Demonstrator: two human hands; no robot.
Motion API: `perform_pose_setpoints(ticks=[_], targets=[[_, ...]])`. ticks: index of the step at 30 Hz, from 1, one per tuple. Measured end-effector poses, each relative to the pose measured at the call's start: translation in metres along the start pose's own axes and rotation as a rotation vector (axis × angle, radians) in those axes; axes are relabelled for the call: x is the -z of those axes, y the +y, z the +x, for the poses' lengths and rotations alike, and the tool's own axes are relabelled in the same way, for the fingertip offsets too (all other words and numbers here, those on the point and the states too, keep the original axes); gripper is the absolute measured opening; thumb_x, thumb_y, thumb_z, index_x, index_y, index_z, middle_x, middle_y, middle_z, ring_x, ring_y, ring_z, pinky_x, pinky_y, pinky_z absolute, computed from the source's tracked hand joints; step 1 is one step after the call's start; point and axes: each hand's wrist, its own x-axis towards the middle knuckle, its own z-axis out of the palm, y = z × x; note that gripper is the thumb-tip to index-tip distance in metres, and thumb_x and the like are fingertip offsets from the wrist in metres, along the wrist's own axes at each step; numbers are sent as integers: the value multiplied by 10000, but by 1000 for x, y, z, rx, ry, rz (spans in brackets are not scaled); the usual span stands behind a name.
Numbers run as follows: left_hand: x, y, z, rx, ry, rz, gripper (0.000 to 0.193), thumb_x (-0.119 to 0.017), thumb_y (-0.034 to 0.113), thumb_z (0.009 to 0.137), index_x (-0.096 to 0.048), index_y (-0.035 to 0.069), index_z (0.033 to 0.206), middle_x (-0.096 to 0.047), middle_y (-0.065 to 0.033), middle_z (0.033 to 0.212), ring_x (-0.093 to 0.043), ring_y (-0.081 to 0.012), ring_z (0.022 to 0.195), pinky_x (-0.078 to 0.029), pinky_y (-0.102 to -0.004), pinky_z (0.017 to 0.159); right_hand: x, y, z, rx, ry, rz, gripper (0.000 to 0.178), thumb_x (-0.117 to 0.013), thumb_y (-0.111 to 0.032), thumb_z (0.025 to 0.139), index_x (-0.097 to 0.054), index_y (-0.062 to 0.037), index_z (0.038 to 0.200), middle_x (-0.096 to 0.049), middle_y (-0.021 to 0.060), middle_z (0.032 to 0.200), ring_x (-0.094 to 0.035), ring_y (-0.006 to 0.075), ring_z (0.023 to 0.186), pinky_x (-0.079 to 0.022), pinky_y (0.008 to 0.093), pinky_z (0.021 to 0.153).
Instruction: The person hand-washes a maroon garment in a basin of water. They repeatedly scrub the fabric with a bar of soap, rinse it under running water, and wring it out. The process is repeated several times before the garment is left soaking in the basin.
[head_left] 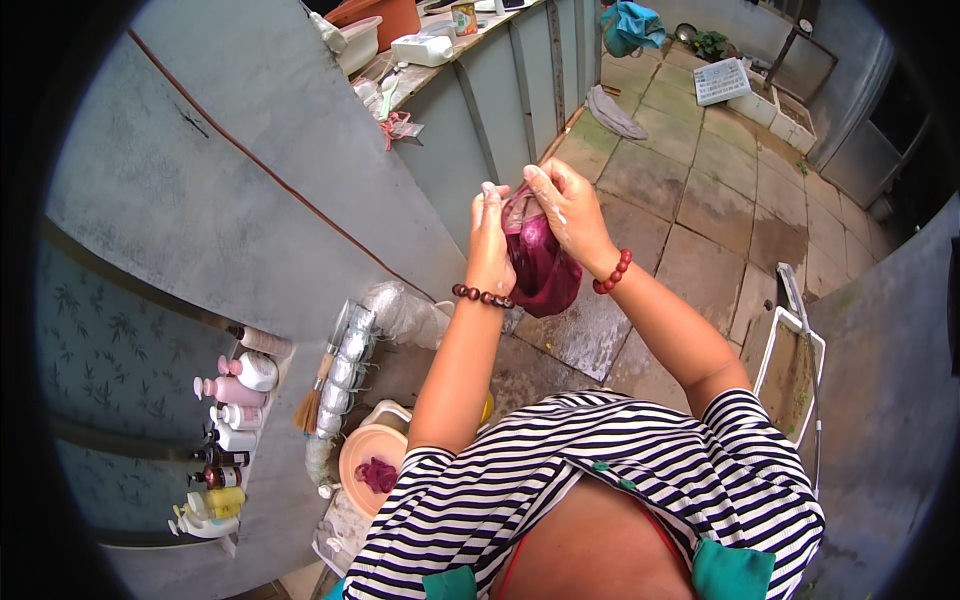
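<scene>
A small wet maroon garment (543,268) hangs between my two hands, its upper edge stretched out and somewhat sheer; its exact kind is unclear. My left hand (490,242) pinches that edge on the left, thumb up. Opposite it, my right hand (572,212) grips the edge between thumb and bent fingers. Whitish suds cling to both hands. Dark beads circle the left wrist and red beads the right. Below and to the left, a peach-coloured basin (353,452) holds another crumpled maroon cloth (377,475).
Several pump bottles (240,390) line a shelf at the left. A foil-wrapped pipe (345,375) and a brush (312,395) are beside the basin. Beyond my hands, a counter (425,75) carries a white bottle and tubs. A grey cloth (615,112) lies on the paving.
</scene>
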Motion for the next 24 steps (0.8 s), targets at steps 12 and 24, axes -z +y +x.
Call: perform_pose_setpoints(ticks=[12, 24], targets=[[18, -32, 5, -108, 6, -32, 233, -450, 209, 1046, -566, 7, 1063, -601, -16, 996, -559, -109, 976, -454, -267, 866, 15, 14, 7, -28, 121, -212, 421, -613, -293, 965, -458, -19, 685, -398, -2, 592, -358, 73, 592, -339, 293, 521], [-31, -33, -9, -108, 138, 40, 307, -461, 287, 1033, -579, 31, 911, -588, -6, 852, -564, -106, 769, -480, -281, 666, -6, -7, 7, 29, 133, -610, 467, -656, -360, 895, -485, -30, 612, -448, 187, 563, -430, 362, 493, -382, 419, 483]])
